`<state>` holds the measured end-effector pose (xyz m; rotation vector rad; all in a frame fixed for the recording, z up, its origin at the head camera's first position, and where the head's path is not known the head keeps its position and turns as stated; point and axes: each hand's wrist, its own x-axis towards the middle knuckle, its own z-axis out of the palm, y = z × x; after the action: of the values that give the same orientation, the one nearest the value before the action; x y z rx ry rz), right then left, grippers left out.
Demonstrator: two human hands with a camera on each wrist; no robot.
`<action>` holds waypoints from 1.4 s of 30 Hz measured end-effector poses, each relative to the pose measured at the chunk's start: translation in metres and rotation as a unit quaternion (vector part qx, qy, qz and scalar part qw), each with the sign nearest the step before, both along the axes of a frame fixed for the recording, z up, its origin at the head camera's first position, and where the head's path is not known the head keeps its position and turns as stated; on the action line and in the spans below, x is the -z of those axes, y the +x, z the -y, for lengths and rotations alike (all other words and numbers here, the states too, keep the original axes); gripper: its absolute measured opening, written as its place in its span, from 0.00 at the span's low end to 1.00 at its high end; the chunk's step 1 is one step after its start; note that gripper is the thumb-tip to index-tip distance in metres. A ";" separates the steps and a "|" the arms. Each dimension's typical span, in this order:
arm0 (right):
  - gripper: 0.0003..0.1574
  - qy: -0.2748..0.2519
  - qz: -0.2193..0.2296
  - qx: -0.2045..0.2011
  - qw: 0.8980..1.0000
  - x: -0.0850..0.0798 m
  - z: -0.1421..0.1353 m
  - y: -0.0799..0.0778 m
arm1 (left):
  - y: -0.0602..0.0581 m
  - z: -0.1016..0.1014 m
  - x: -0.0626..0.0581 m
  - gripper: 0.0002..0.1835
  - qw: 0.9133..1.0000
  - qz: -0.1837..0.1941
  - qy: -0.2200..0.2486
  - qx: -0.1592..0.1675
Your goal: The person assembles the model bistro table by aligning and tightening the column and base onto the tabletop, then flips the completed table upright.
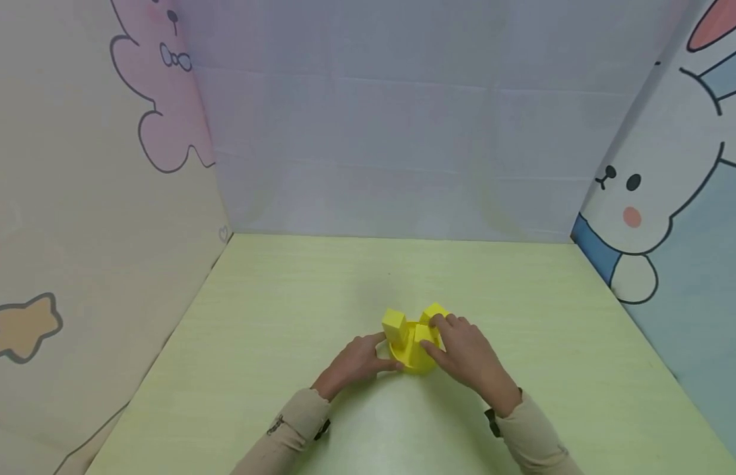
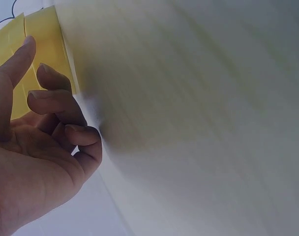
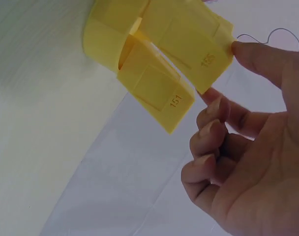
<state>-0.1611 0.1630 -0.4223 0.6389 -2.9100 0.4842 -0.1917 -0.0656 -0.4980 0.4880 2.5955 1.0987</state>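
Observation:
A round yellow container (image 1: 412,367) stands on the table with several yellow blocks upright in it. My left hand (image 1: 360,359) grips its left side, thumb at the near wall and fingers round the far left. From the left wrist view, the thumb lies along the container's yellow wall (image 2: 48,37). My right hand (image 1: 470,353) pinches a yellow block marked 155 (image 3: 189,46) between thumb and index finger, its lower end at the container. Beside it leans another block marked 151 (image 3: 152,88). A third block (image 1: 395,324) rises at the left of the container.
The pale green table (image 1: 296,284) runs to a lilac back wall (image 1: 397,158). Side panels with cartoon figures border it: a star (image 1: 24,328) on the left, a rabbit (image 1: 632,218) on the right.

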 end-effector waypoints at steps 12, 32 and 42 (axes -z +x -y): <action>0.35 -0.022 0.052 -0.063 0.996 -0.005 -0.025 -0.004 | 0.000 -0.002 -0.002 0.35 1.000 0.005 -0.007 0.001; 0.31 0.032 0.056 -0.071 0.995 -0.017 -0.021 0.004 | 0.000 0.000 -0.002 0.35 1.000 -0.006 -0.002 0.007; 0.22 0.039 0.022 -0.082 0.996 -0.014 -0.018 0.006 | -0.001 0.000 0.000 0.34 1.000 -0.002 -0.006 0.006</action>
<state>-0.1555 0.1813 -0.4082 0.8956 -2.9446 0.4081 -0.1923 -0.0658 -0.4980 0.5031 2.5981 1.0785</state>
